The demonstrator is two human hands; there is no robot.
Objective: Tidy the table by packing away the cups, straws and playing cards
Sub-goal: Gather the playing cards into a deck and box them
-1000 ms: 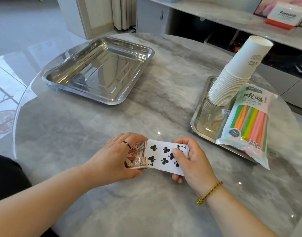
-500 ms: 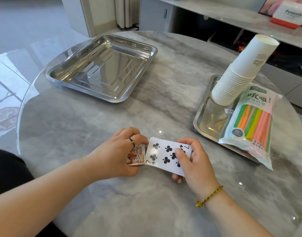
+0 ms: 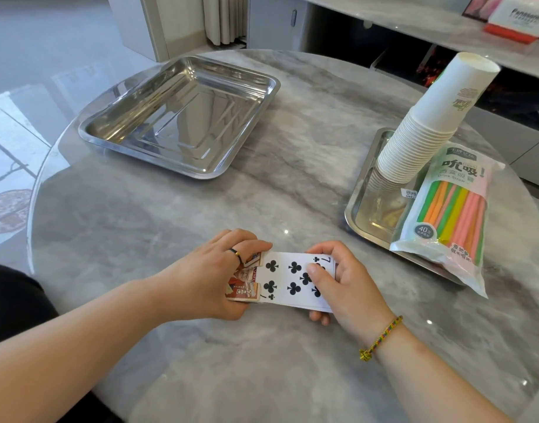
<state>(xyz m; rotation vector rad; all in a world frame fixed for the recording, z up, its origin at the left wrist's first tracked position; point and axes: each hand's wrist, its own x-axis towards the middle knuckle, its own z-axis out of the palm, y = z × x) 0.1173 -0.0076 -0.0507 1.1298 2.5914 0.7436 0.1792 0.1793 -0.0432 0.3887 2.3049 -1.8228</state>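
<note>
A deck of playing cards (image 3: pixel 289 277) with the seven of clubs on top lies at the near middle of the table, gripped by my right hand (image 3: pixel 343 279). My left hand (image 3: pixel 213 276) holds the red card box (image 3: pixel 245 290), its open end touching the deck's left end. A tall stack of white paper cups (image 3: pixel 430 123) leans in the steel tray (image 3: pixel 364 215) on the right. A bag of coloured straws (image 3: pixel 451 215) lies across that tray's near right side.
An empty steel tray (image 3: pixel 182 114) sits at the far left of the round marble table (image 3: pixel 262 361). A shelf with a white and red box (image 3: pixel 518 19) runs behind the table.
The box in my left hand has closed up against the deck's left end. Both hands stay at the same spot on the table.
</note>
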